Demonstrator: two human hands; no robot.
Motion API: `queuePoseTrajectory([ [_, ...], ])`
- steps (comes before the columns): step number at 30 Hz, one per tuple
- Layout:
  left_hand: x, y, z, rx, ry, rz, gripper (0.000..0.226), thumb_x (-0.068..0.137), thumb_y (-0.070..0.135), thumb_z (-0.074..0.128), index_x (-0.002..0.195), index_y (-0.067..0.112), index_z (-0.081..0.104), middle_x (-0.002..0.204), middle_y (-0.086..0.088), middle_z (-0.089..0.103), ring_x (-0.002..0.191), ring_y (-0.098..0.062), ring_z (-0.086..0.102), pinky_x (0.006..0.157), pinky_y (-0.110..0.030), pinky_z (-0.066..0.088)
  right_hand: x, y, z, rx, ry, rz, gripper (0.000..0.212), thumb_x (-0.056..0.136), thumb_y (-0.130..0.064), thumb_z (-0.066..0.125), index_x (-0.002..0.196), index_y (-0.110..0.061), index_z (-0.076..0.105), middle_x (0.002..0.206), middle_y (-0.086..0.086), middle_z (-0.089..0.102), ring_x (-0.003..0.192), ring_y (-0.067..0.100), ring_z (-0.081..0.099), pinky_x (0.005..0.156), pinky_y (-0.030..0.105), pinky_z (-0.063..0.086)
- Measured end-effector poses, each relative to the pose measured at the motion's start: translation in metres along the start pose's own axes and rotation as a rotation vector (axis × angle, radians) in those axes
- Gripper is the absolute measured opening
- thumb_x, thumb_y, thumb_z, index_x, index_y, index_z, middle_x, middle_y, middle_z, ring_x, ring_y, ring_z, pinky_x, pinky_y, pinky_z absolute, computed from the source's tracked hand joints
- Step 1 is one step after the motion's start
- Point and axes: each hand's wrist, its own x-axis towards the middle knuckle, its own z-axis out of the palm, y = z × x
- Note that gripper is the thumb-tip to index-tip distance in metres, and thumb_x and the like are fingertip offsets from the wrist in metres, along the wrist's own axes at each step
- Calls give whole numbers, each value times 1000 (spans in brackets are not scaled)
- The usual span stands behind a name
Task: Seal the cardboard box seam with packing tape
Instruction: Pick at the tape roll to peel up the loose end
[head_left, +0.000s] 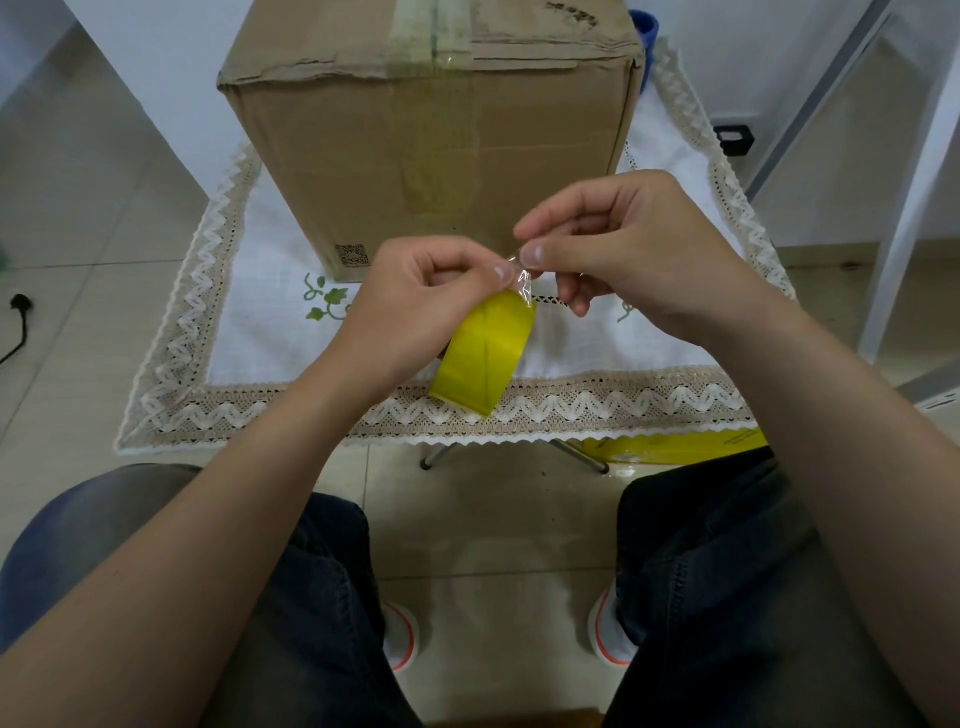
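Note:
A tall brown cardboard box (431, 150) stands on a small table, with old greenish tape (415, 31) across its top seam. In front of it, above the table's near edge, my left hand (415, 306) holds a yellowish roll of packing tape (485, 353). My right hand (623, 249) pinches the clear loose end of the tape (524, 283) between thumb and forefinger, right next to my left thumb. Only a short bit of tape is peeled off the roll. Both hands are a little short of the box and do not touch it.
The table carries a white cloth with a lace border (571, 405). A yellow carton (675, 447) lies on the floor under the table's right side. A black cable (18, 322) runs at the far left. My knees and shoes are below.

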Motion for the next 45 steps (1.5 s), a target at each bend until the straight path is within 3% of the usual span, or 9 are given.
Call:
queuePoseTrajectory([
  [8, -1, -5, -1, 42, -7, 29, 13, 96, 18, 72, 86, 22, 80, 73, -18, 70, 68, -14, 56, 63, -25, 45, 0, -3, 4, 161, 41, 56, 13, 85, 9, 75, 88, -4, 76, 70, 12, 72, 54, 18, 59, 53, 27, 53],
  [13, 0, -6, 0, 58, -31, 11, 25, 96, 23, 74, 120, 21, 69, 64, -17, 52, 63, -16, 51, 59, -29, 44, 2, -4, 5, 253, 113, 12, 33, 84, 14, 71, 101, -14, 73, 72, 6, 75, 48, 14, 50, 48, 23, 45],
  [16, 3, -7, -1, 17, -10, -182, 39, 90, 34, 79, 120, 25, 55, 84, -17, 69, 74, -24, 68, 66, -40, 56, 2, -2, 7, 251, 138, -39, 36, 84, 13, 73, 107, -14, 71, 72, 5, 75, 48, 14, 50, 47, 24, 43],
  [21, 2, -8, 3, -86, -166, -369, 43, 97, 40, 67, 110, -1, 71, 116, -34, 70, 104, -47, 72, 94, -57, 59, 2, -2, 13, 160, 201, -119, 31, 86, 11, 72, 106, -13, 70, 78, 19, 71, 45, 12, 48, 47, 23, 41],
  [26, 0, -3, 4, -180, -136, -292, 21, 98, 22, 68, 102, 5, 79, 114, -30, 72, 105, -43, 73, 97, -54, 58, 3, 2, 15, 19, 294, -160, 29, 84, 6, 77, 103, -16, 71, 82, 19, 74, 53, 1, 59, 56, 14, 46],
  [31, -3, -9, 4, -130, -66, -129, 15, 95, 17, 73, 99, 6, 82, 104, -32, 75, 100, -47, 73, 98, -59, 56, 5, 10, 18, -2, 325, -149, 27, 82, 1, 81, 97, -20, 72, 78, 3, 78, 75, 13, 71, 75, 32, 61],
  [37, -6, -12, 1, -122, -49, 43, 19, 95, 6, 71, 111, 13, 78, 100, -4, 83, 94, -12, 78, 82, -23, 60, 5, 12, 24, -57, 410, -83, 31, 78, -18, 87, 102, -23, 68, 83, -1, 58, 65, 1, 52, 66, 26, 48],
  [41, -2, -14, -3, -94, -80, 79, 23, 94, 2, 71, 117, 6, 76, 107, -6, 82, 103, -19, 78, 89, -28, 60, 2, 9, 25, 53, 241, 292, 26, 85, -44, 79, 93, -19, 74, 81, -2, 64, 66, 14, 55, 53, 29, 39],
  [45, 0, -14, 1, -51, -86, 42, 13, 94, 2, 71, 107, 5, 75, 97, -6, 82, 92, -16, 77, 90, -33, 62, -3, 10, 43, 177, 231, 227, 29, 95, -27, 71, 67, -19, 72, 67, 3, 58, 61, 15, 53, 52, 25, 40],
])
